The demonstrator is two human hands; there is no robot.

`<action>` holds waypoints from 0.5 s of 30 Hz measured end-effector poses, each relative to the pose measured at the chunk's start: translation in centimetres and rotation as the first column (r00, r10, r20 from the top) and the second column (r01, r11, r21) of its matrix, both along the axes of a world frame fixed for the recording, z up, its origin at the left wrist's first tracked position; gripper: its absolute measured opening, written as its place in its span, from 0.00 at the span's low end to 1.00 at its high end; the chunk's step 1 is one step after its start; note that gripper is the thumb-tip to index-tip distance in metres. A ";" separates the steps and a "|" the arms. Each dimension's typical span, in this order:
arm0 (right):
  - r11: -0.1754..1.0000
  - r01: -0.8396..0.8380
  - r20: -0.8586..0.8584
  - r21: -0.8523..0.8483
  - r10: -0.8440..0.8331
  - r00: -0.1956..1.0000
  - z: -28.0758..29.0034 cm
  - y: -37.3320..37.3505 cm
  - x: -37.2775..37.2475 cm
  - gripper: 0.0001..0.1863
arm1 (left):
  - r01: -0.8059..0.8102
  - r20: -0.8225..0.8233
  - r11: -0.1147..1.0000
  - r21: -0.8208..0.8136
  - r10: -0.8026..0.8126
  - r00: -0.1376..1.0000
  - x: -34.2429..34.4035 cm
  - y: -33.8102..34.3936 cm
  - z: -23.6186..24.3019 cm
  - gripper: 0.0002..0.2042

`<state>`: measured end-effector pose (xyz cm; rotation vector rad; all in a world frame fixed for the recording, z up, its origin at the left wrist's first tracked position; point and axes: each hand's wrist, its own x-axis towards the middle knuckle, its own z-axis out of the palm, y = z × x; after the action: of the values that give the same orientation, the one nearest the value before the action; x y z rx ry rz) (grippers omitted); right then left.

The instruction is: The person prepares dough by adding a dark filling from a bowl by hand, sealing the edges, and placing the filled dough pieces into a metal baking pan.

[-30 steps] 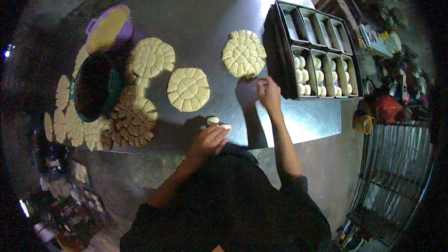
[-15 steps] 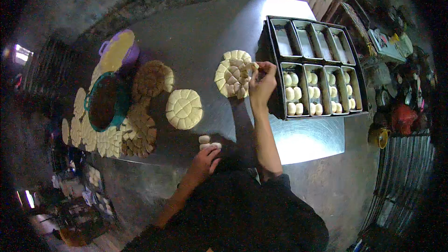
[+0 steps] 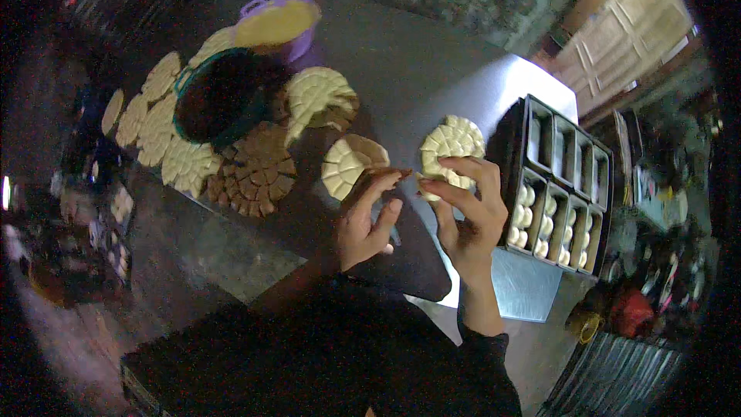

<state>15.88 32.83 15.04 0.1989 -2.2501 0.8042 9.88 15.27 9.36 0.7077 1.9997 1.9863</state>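
My right hand (image 3: pixel 472 205) is raised over the table with its fingers bent together, a small pale dough piece (image 3: pixel 429 194) at their tips. Just to the left, my left hand (image 3: pixel 364 220) has its fingers stretched and its thumb apart; a pale bit shows under its palm, too small to name. Behind the right fingers lies a round of pale dough cut into wedges (image 3: pixel 451 137). Another cut dough round (image 3: pixel 347 161), part in shadow, sits beyond the left hand.
To the right, a dark tray holds metal loaf tins (image 3: pixel 540 139); the near row contains dough balls (image 3: pixel 519 220). At left stand a green-rimmed tub (image 3: pixel 185 81) and a purple basin (image 3: pixel 302 45), amid several cut dough rounds (image 3: pixel 158 135). A wooden door (image 3: pixel 625 27) is at the far right.
My right hand has drawn back from the dough round toward my left hand. My left hand has lifted from the dough balls on the table. The view has turned.
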 end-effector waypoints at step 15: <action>0.600 -0.152 0.273 -0.785 0.556 0.785 -1.8 -22.5 -20.0 0.43 | 0.067 -0.248 0.700 0.711 0.160 0.955 -18.6 -12.0 -6.0 0.34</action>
<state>-4.08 10.31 13.22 0.0700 -2.1326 2.1532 -8.67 3.25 3.39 1.1724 1.2917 2.8608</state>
